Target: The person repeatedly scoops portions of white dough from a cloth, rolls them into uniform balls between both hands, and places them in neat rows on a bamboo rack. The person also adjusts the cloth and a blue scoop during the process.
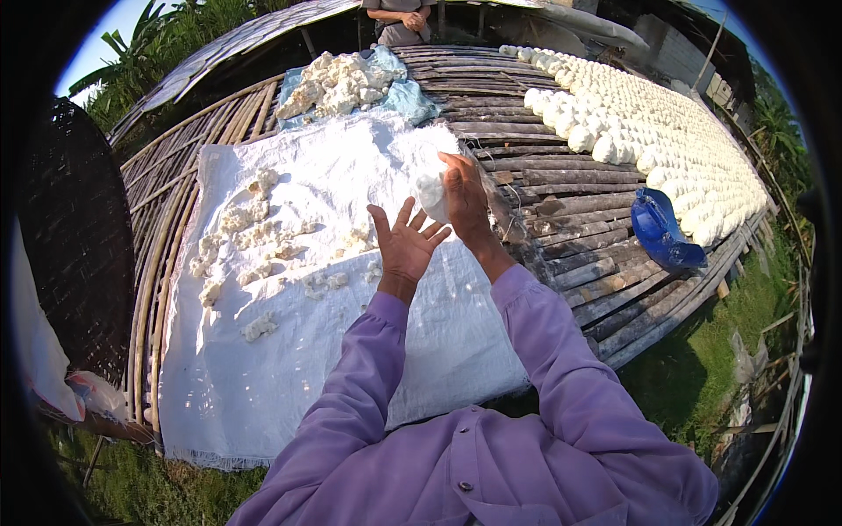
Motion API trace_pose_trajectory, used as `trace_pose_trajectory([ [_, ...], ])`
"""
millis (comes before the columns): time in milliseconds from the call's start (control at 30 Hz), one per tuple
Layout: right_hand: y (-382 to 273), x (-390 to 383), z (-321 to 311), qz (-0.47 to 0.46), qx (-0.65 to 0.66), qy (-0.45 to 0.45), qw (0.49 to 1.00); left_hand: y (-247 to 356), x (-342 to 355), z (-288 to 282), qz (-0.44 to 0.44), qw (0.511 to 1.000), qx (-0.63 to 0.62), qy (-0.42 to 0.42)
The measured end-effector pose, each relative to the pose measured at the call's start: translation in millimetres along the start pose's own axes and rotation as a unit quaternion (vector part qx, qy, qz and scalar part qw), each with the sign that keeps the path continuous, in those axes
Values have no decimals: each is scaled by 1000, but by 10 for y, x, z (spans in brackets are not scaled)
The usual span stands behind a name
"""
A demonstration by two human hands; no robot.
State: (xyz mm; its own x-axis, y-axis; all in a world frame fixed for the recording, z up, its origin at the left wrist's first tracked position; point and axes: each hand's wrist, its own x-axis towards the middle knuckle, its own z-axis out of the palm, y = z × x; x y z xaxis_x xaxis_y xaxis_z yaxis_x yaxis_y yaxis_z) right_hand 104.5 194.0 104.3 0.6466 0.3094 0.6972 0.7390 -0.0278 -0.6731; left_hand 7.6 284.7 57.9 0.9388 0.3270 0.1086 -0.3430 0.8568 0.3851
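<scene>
My right hand (467, 202) is curled against the side of a white, rounded ball (428, 188) that looks soft and doughy. Just below it, my left hand (408, 247) is open, palm up with fingers spread, and holds nothing. Both hands are above a white woven sheet (333, 368). Crumbly off-white lumps (250, 215) lie scattered over the sheet's left and middle part. Strong sunlight washes out the ball's edges against the sheet.
A heap of off-white chunks (338, 83) rests on blue plastic (412, 98) at the far edge. Rows of white balls (649, 114) cover the right of the bamboo platform (561, 188), beside a blue plastic container (665, 232). Another person (403, 19) stands beyond. A dark woven panel (83, 245) is at left.
</scene>
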Motion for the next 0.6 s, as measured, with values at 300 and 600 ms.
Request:
trace_pose_trajectory([
  [300, 55, 516, -896, -186, -157, 88, 966, -823, 610, 248, -33, 999, 22, -4],
  [600, 623, 563, -1359, 36, -68, -136, 988, -1240, 1012, 500, -70, 997, 18, -24],
])
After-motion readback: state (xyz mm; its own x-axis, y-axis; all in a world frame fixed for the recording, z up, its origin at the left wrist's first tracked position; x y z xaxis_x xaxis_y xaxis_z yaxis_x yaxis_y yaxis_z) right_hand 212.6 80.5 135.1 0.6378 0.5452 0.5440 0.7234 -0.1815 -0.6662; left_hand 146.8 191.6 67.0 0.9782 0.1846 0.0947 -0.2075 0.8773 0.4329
